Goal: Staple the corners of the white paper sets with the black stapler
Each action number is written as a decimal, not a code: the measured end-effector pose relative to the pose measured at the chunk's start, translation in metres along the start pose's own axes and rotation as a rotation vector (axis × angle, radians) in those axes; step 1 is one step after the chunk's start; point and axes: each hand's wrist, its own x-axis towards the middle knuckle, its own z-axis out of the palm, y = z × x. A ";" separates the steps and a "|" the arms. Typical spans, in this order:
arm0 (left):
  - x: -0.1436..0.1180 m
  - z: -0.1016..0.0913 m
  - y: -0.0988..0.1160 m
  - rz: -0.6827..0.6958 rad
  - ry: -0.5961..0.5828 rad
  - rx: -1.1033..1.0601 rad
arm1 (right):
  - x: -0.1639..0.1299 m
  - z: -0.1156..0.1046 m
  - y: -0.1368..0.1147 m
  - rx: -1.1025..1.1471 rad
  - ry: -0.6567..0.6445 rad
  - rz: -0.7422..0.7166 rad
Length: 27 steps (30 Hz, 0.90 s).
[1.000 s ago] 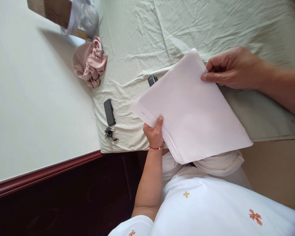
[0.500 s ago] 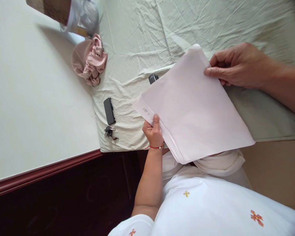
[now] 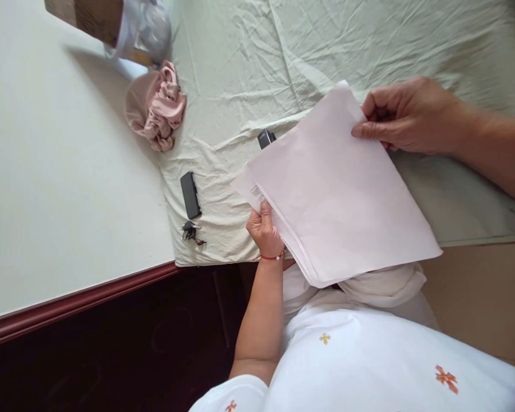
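My L hand [image 3: 265,230] pinches the paper stack [image 3: 341,194] at its near-left corner, R hand [image 3: 405,117] pinches the top sheet's far edge, stack held tilted over the bedsheet [image 3: 249,63] edge, w/ black phone [image 3: 190,194] + keys [image 3: 191,233] lying left of it.

left hand [image 3: 265,230]: forearm raised, fingers closed, pinching | right hand [image 3: 405,116]: arm reaching in, fingers curled, pinching

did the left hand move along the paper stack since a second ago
Yes. The left hand slid slightly left on the paper stack, a bit closer to the black phone lying on the sheet.
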 end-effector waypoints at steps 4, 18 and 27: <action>0.000 -0.001 -0.002 0.010 0.012 0.027 | 0.003 0.001 0.001 0.024 0.019 0.009; 0.000 0.003 0.004 0.012 0.033 -0.059 | 0.003 0.002 -0.001 -0.018 0.044 -0.032; -0.002 0.003 0.002 0.011 0.007 -0.053 | 0.000 0.003 0.002 0.122 0.100 -0.137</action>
